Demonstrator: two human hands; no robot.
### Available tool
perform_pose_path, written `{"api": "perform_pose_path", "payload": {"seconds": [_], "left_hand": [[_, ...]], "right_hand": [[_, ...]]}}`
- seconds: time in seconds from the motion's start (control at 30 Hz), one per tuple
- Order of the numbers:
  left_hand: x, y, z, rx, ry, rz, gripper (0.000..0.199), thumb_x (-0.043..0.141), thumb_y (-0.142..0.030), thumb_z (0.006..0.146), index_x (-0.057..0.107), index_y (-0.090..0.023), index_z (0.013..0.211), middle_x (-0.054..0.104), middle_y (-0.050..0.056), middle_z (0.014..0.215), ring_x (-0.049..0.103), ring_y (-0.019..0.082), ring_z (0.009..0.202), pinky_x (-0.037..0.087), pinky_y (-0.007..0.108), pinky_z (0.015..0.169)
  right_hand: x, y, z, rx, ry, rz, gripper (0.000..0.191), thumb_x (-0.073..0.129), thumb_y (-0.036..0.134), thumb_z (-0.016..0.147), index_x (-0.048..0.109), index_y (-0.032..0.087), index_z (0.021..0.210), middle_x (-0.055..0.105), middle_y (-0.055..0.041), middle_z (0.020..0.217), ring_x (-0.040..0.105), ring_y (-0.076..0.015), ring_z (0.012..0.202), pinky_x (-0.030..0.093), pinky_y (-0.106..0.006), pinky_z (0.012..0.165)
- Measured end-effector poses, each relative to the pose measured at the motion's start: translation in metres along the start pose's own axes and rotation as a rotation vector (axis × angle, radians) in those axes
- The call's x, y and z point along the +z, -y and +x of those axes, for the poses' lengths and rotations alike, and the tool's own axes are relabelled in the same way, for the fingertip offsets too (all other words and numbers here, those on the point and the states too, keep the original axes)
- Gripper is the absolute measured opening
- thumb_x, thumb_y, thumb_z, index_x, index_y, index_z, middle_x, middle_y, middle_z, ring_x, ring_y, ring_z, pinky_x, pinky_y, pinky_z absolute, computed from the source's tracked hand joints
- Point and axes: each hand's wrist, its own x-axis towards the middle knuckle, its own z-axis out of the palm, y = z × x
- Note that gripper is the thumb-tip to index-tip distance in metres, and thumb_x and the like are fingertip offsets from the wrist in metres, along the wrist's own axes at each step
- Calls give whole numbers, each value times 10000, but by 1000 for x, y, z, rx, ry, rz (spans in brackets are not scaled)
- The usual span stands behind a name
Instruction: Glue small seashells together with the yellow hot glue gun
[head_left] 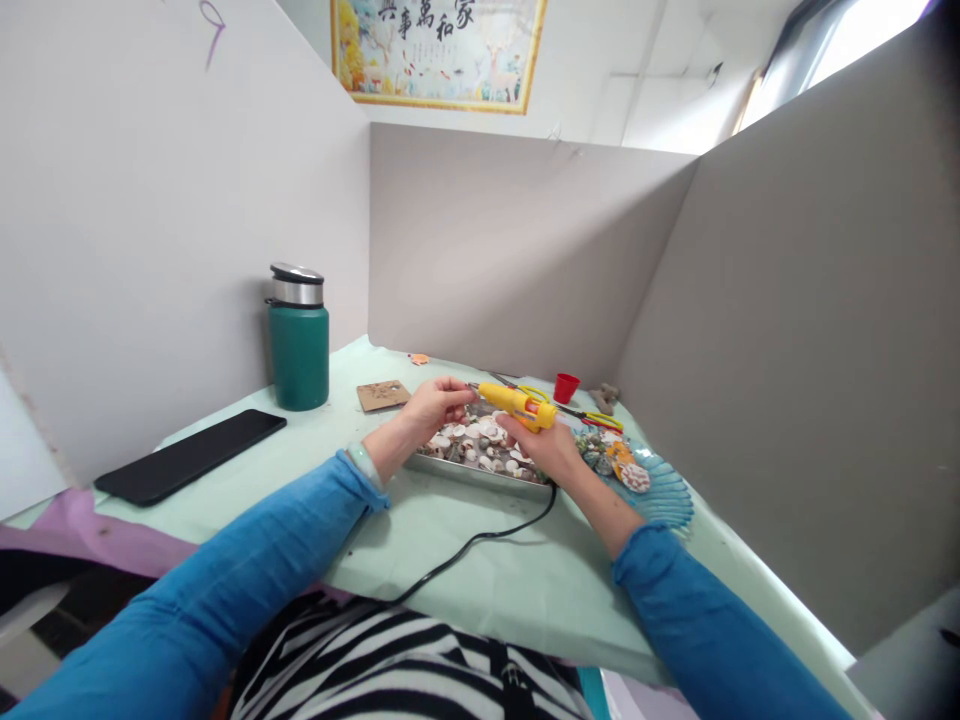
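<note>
Gluing, it seems: our right hand (pixel 553 450) grips the yellow plastic glue gun (pixel 510 400) above a silver metal tray (pixel 480 477); whether our left hand (pixel 429 412) pinches anything, we cannot tell. Next needs steady aim.

Your glue gun (pixel 516 402) looks like smooth, shiny plastic. The tray (pixel 480 477) is shiny metal, and its shells (pixel 489 430) look bumpy. From the tray, the bottle (pixel 300 360) at ten o'clock is dull with a shiny metal neck; the dish (pixel 664 490) at three o'clock is shiny and ridged. Your sleeves (pixel 217 560) are wrinkly cloth.
</note>
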Motion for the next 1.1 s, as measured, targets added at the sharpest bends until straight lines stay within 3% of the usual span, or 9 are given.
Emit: {"api": "perform_pose_path", "payload": {"seconds": [0.6,0.77,0.97,1.1], "left_hand": [[-7,2,4,12,-53,87,175,691,-178,602,559,-121,702,546,-8,601,438,40,420,399,201,455],[-15,3,10,50,-76,525,130,659,-196,600,590,-145,697,569,6,580,474,85,420,375,215,445],[-25,-7,15,323,-110,1077,68,631,-151,571,675,-192,602,629,27,584,519,141,569,373,226,581],[-39,-17,16,304,-119,1323,81,619,-194,614,697,-204,632,658,56,643,546,175,646,365,240,631]], "right_hand": [[1,-5,1,21,-17,33,428,516,575,721,595,183,569,497,22,393,475,-113,411,389,-228,462],[1,-4,2,15,-38,55,430,516,577,726,588,179,581,512,16,416,494,-119,439,396,-231,476],[-2,0,3,32,-54,57,427,524,567,726,583,177,560,531,3,432,511,-126,454,400,-233,479],[-5,1,1,39,-48,76,428,522,569,727,583,179,564,542,-2,443,503,-125,442,401,-237,470]]}}
